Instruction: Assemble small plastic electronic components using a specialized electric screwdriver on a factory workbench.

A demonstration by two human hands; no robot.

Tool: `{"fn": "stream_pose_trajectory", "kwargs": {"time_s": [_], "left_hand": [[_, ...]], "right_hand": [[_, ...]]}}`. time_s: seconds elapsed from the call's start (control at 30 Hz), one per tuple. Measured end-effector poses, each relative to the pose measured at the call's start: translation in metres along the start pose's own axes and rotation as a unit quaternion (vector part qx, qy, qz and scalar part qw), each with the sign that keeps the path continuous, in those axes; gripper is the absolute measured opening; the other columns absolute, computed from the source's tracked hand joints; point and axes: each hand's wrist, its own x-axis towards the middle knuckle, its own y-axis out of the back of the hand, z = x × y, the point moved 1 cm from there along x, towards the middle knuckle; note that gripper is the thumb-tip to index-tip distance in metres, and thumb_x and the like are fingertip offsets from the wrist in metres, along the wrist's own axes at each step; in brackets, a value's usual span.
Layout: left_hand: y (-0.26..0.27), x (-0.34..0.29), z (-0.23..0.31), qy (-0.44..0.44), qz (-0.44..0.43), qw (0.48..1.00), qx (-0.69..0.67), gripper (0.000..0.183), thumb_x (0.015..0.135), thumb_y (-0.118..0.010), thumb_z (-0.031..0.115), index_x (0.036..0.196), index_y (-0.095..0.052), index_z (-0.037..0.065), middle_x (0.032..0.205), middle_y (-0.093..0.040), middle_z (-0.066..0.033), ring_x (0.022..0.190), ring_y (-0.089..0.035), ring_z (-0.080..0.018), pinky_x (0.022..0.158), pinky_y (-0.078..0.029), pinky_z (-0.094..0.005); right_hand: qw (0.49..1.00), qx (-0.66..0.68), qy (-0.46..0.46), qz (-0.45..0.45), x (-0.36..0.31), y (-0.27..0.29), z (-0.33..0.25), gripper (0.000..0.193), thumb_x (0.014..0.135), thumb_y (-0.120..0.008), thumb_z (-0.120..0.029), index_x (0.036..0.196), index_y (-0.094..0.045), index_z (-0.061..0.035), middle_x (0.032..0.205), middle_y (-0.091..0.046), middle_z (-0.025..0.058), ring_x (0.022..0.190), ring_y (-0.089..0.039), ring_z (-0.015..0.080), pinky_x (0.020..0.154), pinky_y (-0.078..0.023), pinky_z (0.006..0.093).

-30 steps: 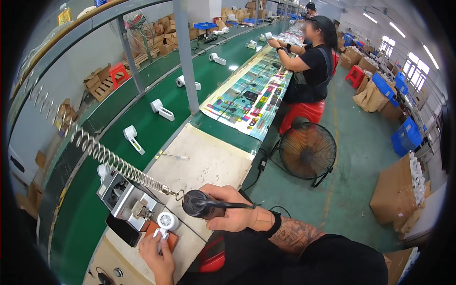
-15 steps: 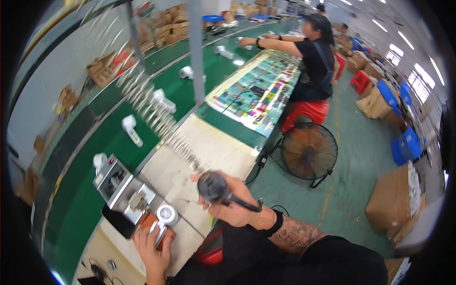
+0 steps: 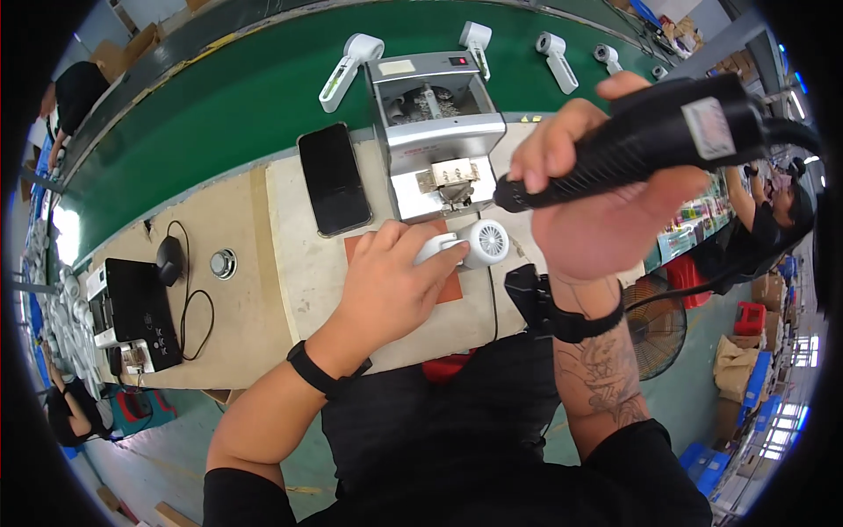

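My right hand [image 3: 597,211] is wrapped around a black electric screwdriver [image 3: 654,140], raised close in front of me. The screwdriver lies nearly sideways, its narrow end pointing left toward the front of a silver screw feeder [image 3: 430,136]; whether the two touch I cannot tell. On the bench, my left hand [image 3: 386,277] is closed over the handle of a white handheld fan [image 3: 486,243], whose round grille faces up. An orange-brown mat [image 3: 450,288] lies under the fan and fingers. Small screws show inside the feeder's tray.
Left of the feeder lies a black phone [image 3: 335,180]. Farther left are a round metal dish [image 3: 223,263], a black mouse-shaped thing [image 3: 170,260] and a black box [image 3: 136,312]. Several white fans sit on the green conveyor [image 3: 237,97]. A floor fan [image 3: 659,327] stands right; people work at both sides.
My view has swung round to face the bench and feeder. The screwdriver has turned from end-on to sideways, its tip by the feeder. My left hand still holds the handheld fan.
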Motion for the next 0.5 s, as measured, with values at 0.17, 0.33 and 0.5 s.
{"fn": "stream_pose_trajectory", "kwargs": {"time_s": [0.17, 0.33, 0.5], "left_hand": [[-0.001, -0.001, -0.005, 0.018, 0.011, 0.999, -0.03, 0.044, 0.081, -0.077, 0.012, 0.124, -0.074, 0.014, 0.119, -0.069, -0.0033, 0.097, -0.06, -0.0275, 0.085, -0.048, -0.0393], [-0.003, -0.005, -0.011, 0.053, 0.022, 0.996, -0.066, 0.047, 0.082, -0.079, 0.016, 0.127, -0.069, 0.006, 0.117, -0.069, -0.005, 0.098, -0.061, -0.0286, 0.085, -0.049, -0.0399], [-0.005, 0.0, -0.017, 0.052, 0.037, 0.996, -0.062, 0.049, 0.082, -0.08, 0.017, 0.128, -0.069, 0.005, 0.115, -0.068, -0.0069, 0.099, -0.061, -0.0296, 0.086, -0.049, -0.0406]], "right_hand": [[0.991, -0.13, -0.008, 0.04, 0.001, -0.004, 0.037, 0.098, 0.087, -0.043, -0.093, 0.136, -0.043, -0.0077, 0.08, -0.059, 0.007, 0.066, -0.058, 0.0192, 0.068, -0.052, 0.0379], [0.986, -0.152, -0.028, 0.057, -0.015, -0.003, 0.057, 0.098, 0.085, -0.044, -0.094, 0.136, -0.042, -0.0093, 0.079, -0.058, 0.0068, 0.066, -0.057, 0.0189, 0.066, -0.051, 0.0378], [0.991, -0.087, -0.054, 0.085, -0.025, -0.006, 0.05, 0.1, 0.084, -0.042, -0.095, 0.136, -0.041, -0.0088, 0.075, -0.055, 0.0074, 0.063, -0.054, 0.0192, 0.063, -0.049, 0.0368]]}}
